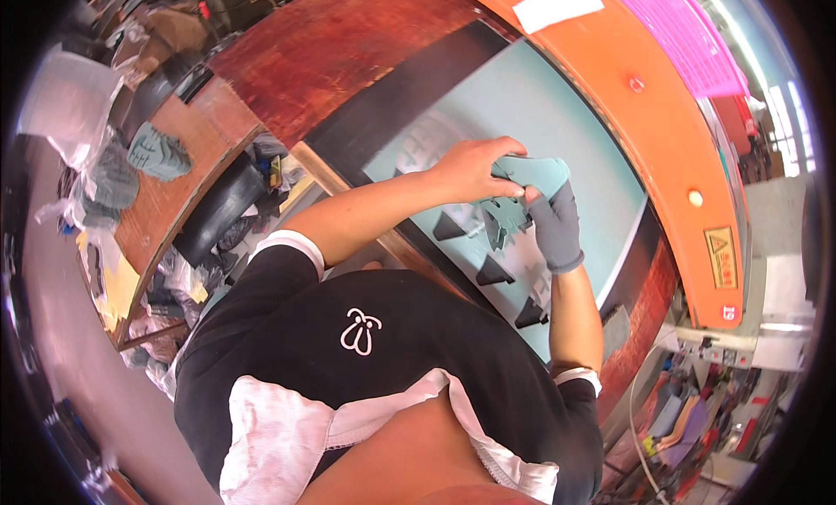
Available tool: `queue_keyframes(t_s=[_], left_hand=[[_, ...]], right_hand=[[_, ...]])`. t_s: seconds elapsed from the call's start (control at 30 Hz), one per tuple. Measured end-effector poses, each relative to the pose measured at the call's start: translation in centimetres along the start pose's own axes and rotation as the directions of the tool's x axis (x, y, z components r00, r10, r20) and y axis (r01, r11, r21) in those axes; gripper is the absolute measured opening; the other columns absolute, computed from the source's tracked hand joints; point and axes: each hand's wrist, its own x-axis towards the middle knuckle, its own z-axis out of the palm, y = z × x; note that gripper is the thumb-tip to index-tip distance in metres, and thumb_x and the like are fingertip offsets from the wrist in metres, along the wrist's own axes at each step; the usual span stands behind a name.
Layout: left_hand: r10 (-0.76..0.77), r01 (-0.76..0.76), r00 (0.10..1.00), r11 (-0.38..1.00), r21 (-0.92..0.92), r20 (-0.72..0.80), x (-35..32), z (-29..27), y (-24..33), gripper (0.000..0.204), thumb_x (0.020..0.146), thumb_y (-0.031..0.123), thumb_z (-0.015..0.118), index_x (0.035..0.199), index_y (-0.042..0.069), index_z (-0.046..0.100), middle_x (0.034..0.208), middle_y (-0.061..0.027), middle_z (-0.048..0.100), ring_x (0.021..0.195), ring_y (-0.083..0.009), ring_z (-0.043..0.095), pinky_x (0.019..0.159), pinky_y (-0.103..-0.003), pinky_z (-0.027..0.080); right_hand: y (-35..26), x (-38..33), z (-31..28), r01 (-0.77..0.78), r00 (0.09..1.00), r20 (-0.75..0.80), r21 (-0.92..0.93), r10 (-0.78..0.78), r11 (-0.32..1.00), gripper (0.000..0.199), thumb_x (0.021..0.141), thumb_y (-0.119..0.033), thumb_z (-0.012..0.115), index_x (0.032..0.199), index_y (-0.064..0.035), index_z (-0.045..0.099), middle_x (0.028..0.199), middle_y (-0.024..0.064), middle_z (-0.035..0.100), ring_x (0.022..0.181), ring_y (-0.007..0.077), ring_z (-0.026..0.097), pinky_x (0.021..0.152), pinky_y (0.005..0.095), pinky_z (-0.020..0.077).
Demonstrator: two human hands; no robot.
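Teal cut piece is pinched between both hands right over the light teal sheet on the cutting machine's table. Bare left hand has its fingers closed on one edge, gloved right hand grips the other. Looks like thin foam, hard to tell. Tug unevenly and it could tear or snag on the sheet's cut-outs.

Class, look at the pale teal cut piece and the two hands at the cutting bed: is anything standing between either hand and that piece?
Nothing visible does. The bare left hand and the grey-gloved right hand both already touch the teal cut piece, holding it just above the teal sheet with its dark cut-out holes.
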Motion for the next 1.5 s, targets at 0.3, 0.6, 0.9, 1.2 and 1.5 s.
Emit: queue_keyframes(t_s=[0.3, 0.6, 0.9, 1.2, 1.5], left_hand=[[0.12, 0.066, 0.834, 0.947, 0.314, -0.539, -10.7, -6.5, -12.6, 0.04, 0.08, 0.024, 0.067, 0.11, 0.002, 0.052, 0.108, -0.0159, 0.055, 0.101, -0.0354, 0.053, 0.086, -0.041, 0.043], [0.14, 0.133, 0.847, 0.877, 0.461, -0.512, -12.3, -5.5, -16.3, 0.024, 0.071, 0.019, 0.071, 0.089, 0.005, 0.062, 0.083, -0.0086, 0.061, 0.082, -0.0278, 0.059, 0.076, -0.038, 0.047], [0.105, 0.133, 0.89, 0.871, 0.473, -0.445, -12.2, -5.7, -16.3, 0.018, 0.073, 0.018, 0.068, 0.085, 0.006, 0.062, 0.08, -0.0084, 0.061, 0.08, -0.0285, 0.058, 0.074, -0.04, 0.045], [-0.281, 0.304, 0.936, 0.949, 0.084, -0.21, -8.0, -5.9, -16.9, 0.046, 0.083, 0.027, 0.064, 0.118, 0.001, 0.047, 0.093, -0.0142, 0.062, 0.078, -0.023, 0.06, 0.072, -0.036, 0.048], [-0.637, 0.631, 0.755, 0.77, -0.092, -0.155, -7.1, -4.4, -16.5, 0.036, 0.087, 0.021, 0.061, 0.114, 0.004, 0.044, 0.08, -0.0041, 0.058, 0.06, -0.012, 0.054, 0.038, -0.023, 0.04]], right_hand=[[-3.7, 21.0, 4.3, 0.204, 0.957, 0.19, 0.097, -0.219, 0.974, 0.029, 0.088, -0.014, 0.056, 0.114, -0.001, 0.055, 0.095, 0.003, 0.06, 0.087, 0.0099, 0.054, 0.078, 0.0263, 0.0441], [3.8, 33.0, 20.5, 0.573, 0.801, 0.161, -0.488, -0.577, 0.659, 0.035, 0.084, -0.019, 0.054, 0.119, -0.0139, 0.054, 0.111, 0.0165, 0.059, 0.104, 0.0342, 0.056, 0.088, 0.0428, 0.045], [10.4, 18.2, 16.7, 0.507, 0.859, 0.248, -0.536, -0.448, 0.675, 0.044, 0.08, -0.024, 0.064, 0.119, -0.007, 0.052, 0.122, 0.0147, 0.051, 0.113, 0.0329, 0.048, 0.093, 0.041, 0.0415], [15.7, -10.6, -8.6, -0.752, 0.52, -0.851, -0.419, 0.068, 0.51, 0.048, 0.08, -0.035, 0.063, 0.115, -0.0023, 0.055, 0.112, 0.0202, 0.056, 0.102, 0.0354, 0.056, 0.087, 0.0417, 0.0453], [17.5, -23.8, -8.2, -0.917, 0.198, -0.919, -0.051, 0.342, 0.395, 0.049, 0.079, -0.041, 0.063, 0.103, 0.0012, 0.056, 0.102, 0.023, 0.059, 0.095, 0.0386, 0.058, 0.083, 0.043, 0.0456]])
